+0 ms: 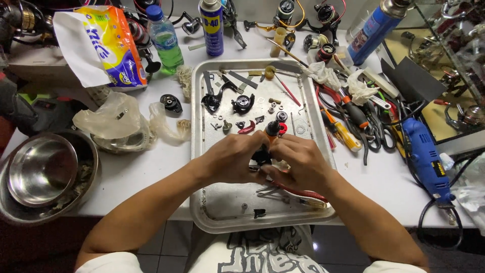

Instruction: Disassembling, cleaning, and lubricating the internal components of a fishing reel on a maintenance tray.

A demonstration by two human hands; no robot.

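My left hand [233,157] and my right hand [299,163] meet over a metal tray [218,212], both closed around a small black reel part [261,154]. A screwdriver with a black and orange handle [273,129] stands up from between my fingers, gripped by my right hand. Small black reel parts [243,103], screws and washers lie scattered on the tray's far half. Red-handled pliers [298,192] lie on the tray just under my right wrist.
Stacked steel bowls [43,172] sit at the left edge. A blue rotary tool [425,159], pliers and screwdrivers crowd the right. Behind the tray stand a spray can [212,28], a green bottle [164,40], a tissue pack [108,45] and fishing reels.
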